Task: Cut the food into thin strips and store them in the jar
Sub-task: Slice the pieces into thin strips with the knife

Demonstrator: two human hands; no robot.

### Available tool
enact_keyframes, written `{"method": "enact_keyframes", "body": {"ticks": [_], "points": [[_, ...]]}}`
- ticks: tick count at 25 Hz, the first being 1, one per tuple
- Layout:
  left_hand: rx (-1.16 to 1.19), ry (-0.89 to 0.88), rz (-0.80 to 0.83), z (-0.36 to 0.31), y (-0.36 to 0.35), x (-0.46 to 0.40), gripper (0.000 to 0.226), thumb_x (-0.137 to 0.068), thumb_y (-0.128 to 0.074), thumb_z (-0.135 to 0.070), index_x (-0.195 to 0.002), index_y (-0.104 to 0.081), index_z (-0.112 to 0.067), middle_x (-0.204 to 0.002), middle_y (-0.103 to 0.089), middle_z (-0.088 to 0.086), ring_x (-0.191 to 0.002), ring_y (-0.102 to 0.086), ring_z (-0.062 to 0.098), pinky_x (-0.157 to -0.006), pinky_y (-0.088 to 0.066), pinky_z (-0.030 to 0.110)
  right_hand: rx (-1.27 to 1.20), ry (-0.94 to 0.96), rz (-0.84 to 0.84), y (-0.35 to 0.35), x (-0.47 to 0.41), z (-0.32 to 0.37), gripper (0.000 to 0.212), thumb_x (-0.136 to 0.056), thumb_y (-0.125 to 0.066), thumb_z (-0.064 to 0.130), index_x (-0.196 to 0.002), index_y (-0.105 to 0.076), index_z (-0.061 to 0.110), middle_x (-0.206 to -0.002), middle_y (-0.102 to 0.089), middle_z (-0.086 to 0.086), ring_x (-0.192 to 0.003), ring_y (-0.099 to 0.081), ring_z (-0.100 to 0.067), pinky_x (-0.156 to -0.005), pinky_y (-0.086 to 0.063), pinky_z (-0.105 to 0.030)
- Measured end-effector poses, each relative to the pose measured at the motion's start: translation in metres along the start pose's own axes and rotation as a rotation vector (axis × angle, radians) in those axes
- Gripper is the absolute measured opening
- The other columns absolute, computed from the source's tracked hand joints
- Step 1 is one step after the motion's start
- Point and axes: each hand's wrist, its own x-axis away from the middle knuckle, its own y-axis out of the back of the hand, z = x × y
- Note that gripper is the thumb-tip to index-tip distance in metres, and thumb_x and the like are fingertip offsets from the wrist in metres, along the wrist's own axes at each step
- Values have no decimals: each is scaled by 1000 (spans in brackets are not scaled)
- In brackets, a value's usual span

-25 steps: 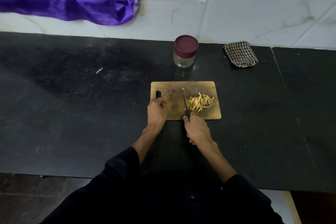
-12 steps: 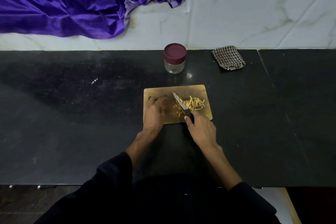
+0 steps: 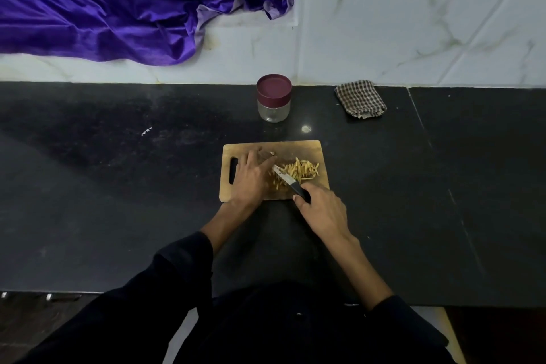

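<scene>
Right hand (image 3: 323,210) grips the knife (image 3: 288,182), blade slanting up-left into the strips (image 3: 298,171) on the cutting board (image 3: 295,148). Left hand (image 3: 251,174) rests flat beside them, fingers straight. Jar (image 3: 273,97) stands beyond the board — lid on, nearer the left hand.

jar (image 3: 274,98): no label or print readable, lid plain
cutting board (image 3: 307,148): no markings
knife (image 3: 291,183): no brand legible on blade or handle
checked cloth (image 3: 360,99): pattern only, no text
wall tiles (image 3: 413,23): veining only, no signs
</scene>
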Motion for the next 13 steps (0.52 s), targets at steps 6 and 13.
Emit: {"method": "enact_keyframes", "body": {"ticks": [6, 13], "points": [[-31, -151, -33, -2, -9, 13, 46, -77, -68, 0, -117, -66, -23, -138, -46, 14, -123, -42, 35, -96, -44, 53, -44, -4, 27, 2, -4, -8, 19, -97, -57, 37, -107, -62, 22, -95, -60, 4, -93, -62, -20, -75, -48, -35], [-84, -30, 51, 1, -6, 5, 48, -87, -62, -13, -133, -53, -25, -143, -34, 13, -128, -33, 34, -104, -36, 52, -25, 27, 58, 1, -3, -8, 18, -98, -56, 37, -104, -62, 21, -95, -60, 3, -84, -58, -15, -70, -45, -33]]}}
